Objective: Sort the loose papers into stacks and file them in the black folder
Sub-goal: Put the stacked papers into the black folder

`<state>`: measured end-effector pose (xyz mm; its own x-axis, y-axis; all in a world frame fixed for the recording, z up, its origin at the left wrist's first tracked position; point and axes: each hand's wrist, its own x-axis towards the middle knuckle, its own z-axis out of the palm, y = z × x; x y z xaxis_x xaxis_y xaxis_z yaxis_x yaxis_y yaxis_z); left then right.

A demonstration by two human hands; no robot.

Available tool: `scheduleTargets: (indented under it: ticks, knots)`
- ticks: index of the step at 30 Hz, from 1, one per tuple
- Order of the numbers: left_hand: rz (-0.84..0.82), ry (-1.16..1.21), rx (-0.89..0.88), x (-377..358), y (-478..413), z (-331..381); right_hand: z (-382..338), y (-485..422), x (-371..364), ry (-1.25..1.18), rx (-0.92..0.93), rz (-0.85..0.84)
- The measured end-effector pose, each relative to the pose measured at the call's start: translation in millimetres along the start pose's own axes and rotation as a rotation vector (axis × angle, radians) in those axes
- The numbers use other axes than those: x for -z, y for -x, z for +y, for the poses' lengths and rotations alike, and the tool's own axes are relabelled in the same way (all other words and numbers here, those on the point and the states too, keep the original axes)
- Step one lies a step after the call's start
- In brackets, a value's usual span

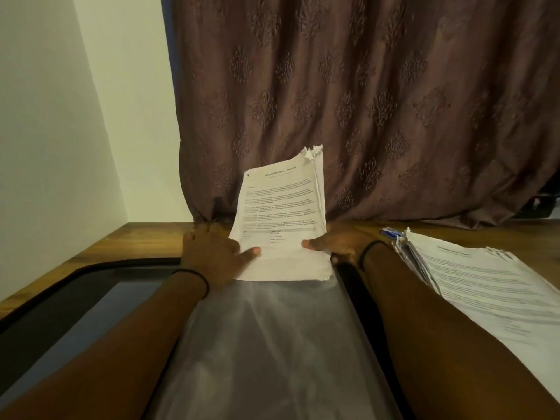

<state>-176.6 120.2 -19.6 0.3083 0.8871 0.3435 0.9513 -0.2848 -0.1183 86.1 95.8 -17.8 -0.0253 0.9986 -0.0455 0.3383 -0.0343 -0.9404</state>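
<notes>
Fingers (254,251) of both your hands are curling round a stack (281,207) of printed papers. Your left hand (212,253) is gripping its left edge and your right hand (336,242) its right edge, with both thumbs pressing on the front sheet. You are holding the stack tilted up near the far edge of the table (121,242). Its bottom end is resting at the far end of a clear sleeve (266,344) in the open black folder (60,301), which is lying along the near edge. Whether any sheets are already sitting inside the sleeve cannot be told. A second stack (485,286) is lying toward the right edge, outside the folder. Sorting is looking largely done and filing is only beginning. The stack in your hands is waiting to go in, and the second stack is waiting its turn.
</notes>
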Motion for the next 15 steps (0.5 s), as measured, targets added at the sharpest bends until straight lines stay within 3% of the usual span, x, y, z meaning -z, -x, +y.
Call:
scheduleTargets:
  ticks: [2, 4, 6, 10, 12, 15]
  knots:
    - [0.043, 0.112, -0.174, 4, -6, 18, 3, -2, -1, -0.007, 0.029, -0.009]
    - [-0.055, 0.375, -0.310, 5, -11, 37, 3, -4, -4, -0.015, 0.058, 0.034]
    - [-0.127, 0.601, -0.373, -3, -17, 50, 3, -7, -10, -0.093, 0.085, 0.156]
    - [0.012, 0.732, -0.398, -24, -23, 56, 8, -19, -19, -0.162, 0.056, 0.412]
    - [0.048, 0.769, -0.376, -26, -25, 55, 8, -19, -19, -0.123, 0.045, 0.385]
    - [0.091, 0.804, -0.336, -24, -23, 54, 11, -15, -11, -0.099, 0.054, 0.209]
